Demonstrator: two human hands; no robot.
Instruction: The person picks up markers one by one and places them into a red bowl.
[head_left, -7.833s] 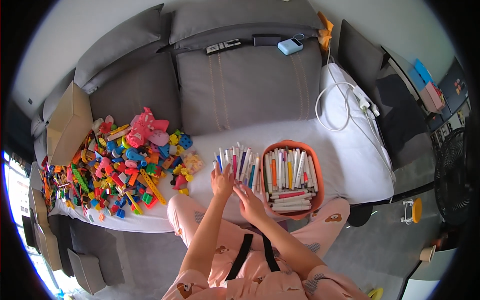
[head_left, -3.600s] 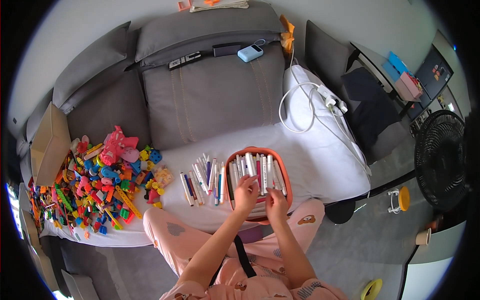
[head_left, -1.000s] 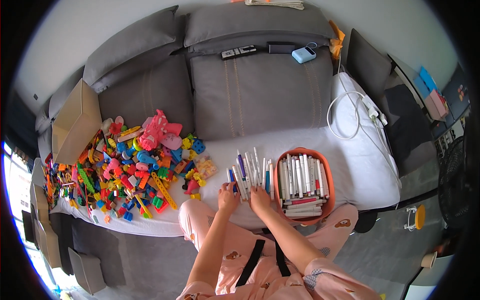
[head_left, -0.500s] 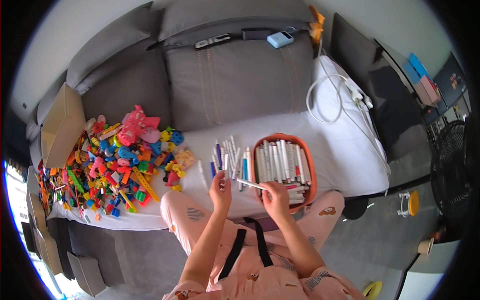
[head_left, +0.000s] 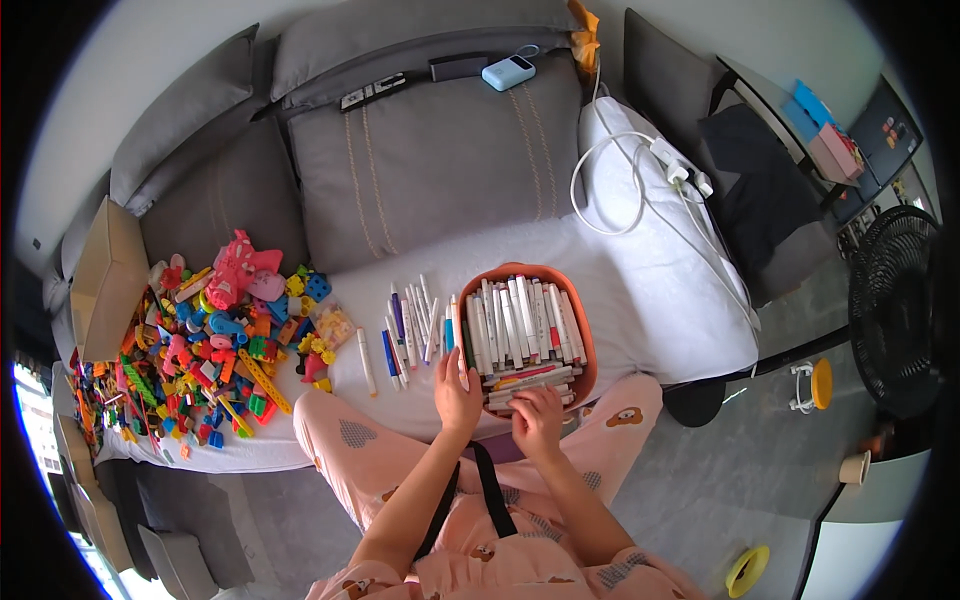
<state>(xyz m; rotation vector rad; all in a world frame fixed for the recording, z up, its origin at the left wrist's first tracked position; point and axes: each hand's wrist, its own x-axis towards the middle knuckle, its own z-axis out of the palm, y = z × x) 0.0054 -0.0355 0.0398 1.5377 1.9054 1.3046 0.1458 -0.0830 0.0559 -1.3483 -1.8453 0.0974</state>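
Note:
An orange-red basket [head_left: 592,345] stands just beyond my crossed legs, packed with white-bodied markers [head_left: 512,320]. Most stand lengthwise, while several lie crosswise at its near end. My right hand [head_left: 538,422] reaches over the near rim, its fingers spread on the crosswise markers. At the basket's near left corner is my left hand [head_left: 458,402], with its fingers drawn together around what looks like a white marker [head_left: 462,368], mostly hidden. Left of the basket, loose markers [head_left: 408,325] lie on the white cover, some with blue or purple parts. One white marker [head_left: 367,362] lies apart.
A heap of colourful toys and blocks [head_left: 215,345] covers the left of the sofa, beside a beige box [head_left: 105,285]. Grey cushions [head_left: 430,170] line the back. A white cable with a power strip [head_left: 675,160] lies at right; a black fan [head_left: 893,310] stands beyond.
My right hand has gone down onto the basket's near end; the marker it held is no longer seen between its fingers. My left hand has moved closer to the basket. The whole view has shifted.

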